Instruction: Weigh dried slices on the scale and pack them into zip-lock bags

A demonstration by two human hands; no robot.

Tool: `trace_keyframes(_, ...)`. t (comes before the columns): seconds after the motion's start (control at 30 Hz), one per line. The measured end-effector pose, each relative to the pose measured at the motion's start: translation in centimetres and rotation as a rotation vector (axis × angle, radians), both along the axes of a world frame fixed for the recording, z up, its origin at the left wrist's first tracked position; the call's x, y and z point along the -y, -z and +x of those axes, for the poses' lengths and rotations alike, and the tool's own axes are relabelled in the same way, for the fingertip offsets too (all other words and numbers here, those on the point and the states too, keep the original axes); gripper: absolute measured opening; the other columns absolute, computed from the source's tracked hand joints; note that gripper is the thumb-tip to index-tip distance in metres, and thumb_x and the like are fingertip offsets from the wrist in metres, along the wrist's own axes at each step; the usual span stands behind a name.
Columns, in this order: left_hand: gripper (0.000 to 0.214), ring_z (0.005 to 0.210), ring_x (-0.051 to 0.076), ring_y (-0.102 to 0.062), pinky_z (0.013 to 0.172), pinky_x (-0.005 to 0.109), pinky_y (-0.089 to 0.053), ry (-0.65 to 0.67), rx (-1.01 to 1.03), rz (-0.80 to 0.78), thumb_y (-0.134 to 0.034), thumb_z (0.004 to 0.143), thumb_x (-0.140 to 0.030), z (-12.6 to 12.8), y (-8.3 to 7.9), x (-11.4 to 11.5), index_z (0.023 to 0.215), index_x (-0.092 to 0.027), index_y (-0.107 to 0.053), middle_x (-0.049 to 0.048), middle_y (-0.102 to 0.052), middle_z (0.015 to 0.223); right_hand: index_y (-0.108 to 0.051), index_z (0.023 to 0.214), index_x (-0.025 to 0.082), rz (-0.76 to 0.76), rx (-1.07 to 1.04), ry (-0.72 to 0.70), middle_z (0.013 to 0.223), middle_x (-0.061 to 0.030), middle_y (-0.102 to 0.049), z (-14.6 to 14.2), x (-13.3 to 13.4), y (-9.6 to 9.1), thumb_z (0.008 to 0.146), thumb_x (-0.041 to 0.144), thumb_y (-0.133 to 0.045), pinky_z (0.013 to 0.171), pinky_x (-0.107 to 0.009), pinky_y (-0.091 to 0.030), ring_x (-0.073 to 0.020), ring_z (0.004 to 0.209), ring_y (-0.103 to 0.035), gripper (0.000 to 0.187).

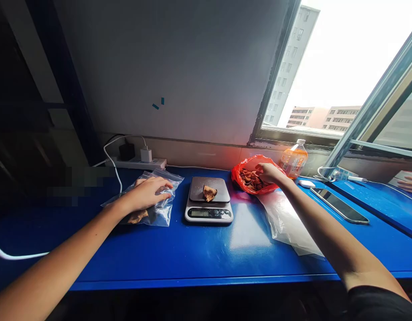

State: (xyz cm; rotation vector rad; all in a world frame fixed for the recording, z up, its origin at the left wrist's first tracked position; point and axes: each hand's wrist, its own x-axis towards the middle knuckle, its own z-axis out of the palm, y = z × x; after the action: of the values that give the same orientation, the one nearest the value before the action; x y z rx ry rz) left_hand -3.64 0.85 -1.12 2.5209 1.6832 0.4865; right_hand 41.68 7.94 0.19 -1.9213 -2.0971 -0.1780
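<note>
My left hand [148,193] lies flat, fingers stretched out, on a clear zip bag [159,209] that holds a few brown dried pieces. A small digital scale [209,200] stands in the middle of the blue table [192,258] with one brown dried piece [209,192] on its platform. My right hand [269,173] reaches into a red plastic bag [251,161] full of brown dried pieces, fingers curled inside it; what they hold is hidden.
A stack of empty clear bags [286,223] lies right of the scale. A phone [339,205], a white mouse [306,183] and an orange drink bottle [293,160] sit at the right. A power strip [135,163] with chargers lies by the wall. Another person's hand [409,183] shows at far right.
</note>
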Motion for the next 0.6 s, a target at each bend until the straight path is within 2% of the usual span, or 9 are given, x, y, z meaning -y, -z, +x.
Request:
trace_keyframes(0.2, 0.038, 0.119, 0.029, -0.055, 0.105, 0.046, -0.036, 0.023, 0.010, -0.008, -0.054, 0.080, -0.052, 0.1, -0.2, 0.5, 0.108, -0.030, -0.067, 0.0034, -0.067, 0.122, -0.072, 0.078, 0.016, -0.143, -0.003, 0.017, 0.076, -0.0075, -0.070, 0.2, -2.0, 1.3, 0.075, 0.023, -0.062, 0.063, -0.027, -0.044, -0.0180, 0.067, -0.061, 0.012)
trace_keyframes(0.33, 0.036, 0.118, 0.029, -0.056, 0.105, 0.044, -0.035, 0.044, 0.020, 0.004, -0.054, 0.080, -0.050, 0.0, 0.0, 0.4, 0.107, -0.029, -0.067, 0.0036, -0.067, 0.121, -0.069, 0.090, 0.017, -0.085, 0.003, 0.028, 0.088, -0.0076, -0.071, 0.7, -2.0, 1.0, 0.076, 0.031, -0.064, 0.065, -0.027, -0.043, -0.0189, 0.075, -0.061, 0.020)
trace_keyframes(0.47, 0.036, 0.117, 0.028, -0.057, 0.102, 0.041, -0.039, 0.063, 0.024, 0.005, -0.055, 0.079, -0.049, 0.0, 0.1, 0.3, 0.105, -0.029, -0.067, 0.0035, -0.068, 0.119, -0.063, 0.109, 0.013, 0.003, 0.021, 0.077, 0.104, -0.0144, -0.069, 1.2, -1.4, 0.3, 0.081, 0.042, -0.059, 0.073, -0.030, -0.044, -0.0235, 0.087, -0.061, 0.041)
trace_keyframes(0.53, 0.036, 0.117, 0.028, -0.057, 0.102, 0.041, -0.038, 0.061, 0.015, 0.005, -0.055, 0.079, -0.049, 0.1, 0.1, 0.3, 0.105, -0.029, -0.067, 0.0033, -0.068, 0.119, -0.062, 0.113, 0.011, 0.022, 0.036, 0.072, 0.112, -0.0172, -0.066, 1.1, -1.4, 0.2, 0.082, 0.040, -0.058, 0.077, -0.031, -0.044, -0.0256, 0.096, -0.060, 0.043)
trace_keyframes(0.6, 0.037, 0.117, 0.029, -0.057, 0.103, 0.043, -0.036, 0.055, 0.005, 0.003, -0.055, 0.079, -0.050, 0.1, 0.0, 0.3, 0.106, -0.029, -0.067, 0.0033, -0.068, 0.119, -0.064, 0.111, 0.015, 0.002, 0.050, 0.035, 0.112, -0.0143, -0.067, 0.8, -1.5, 0.5, 0.080, 0.032, -0.060, 0.077, -0.029, -0.044, -0.0243, 0.097, -0.061, 0.036)
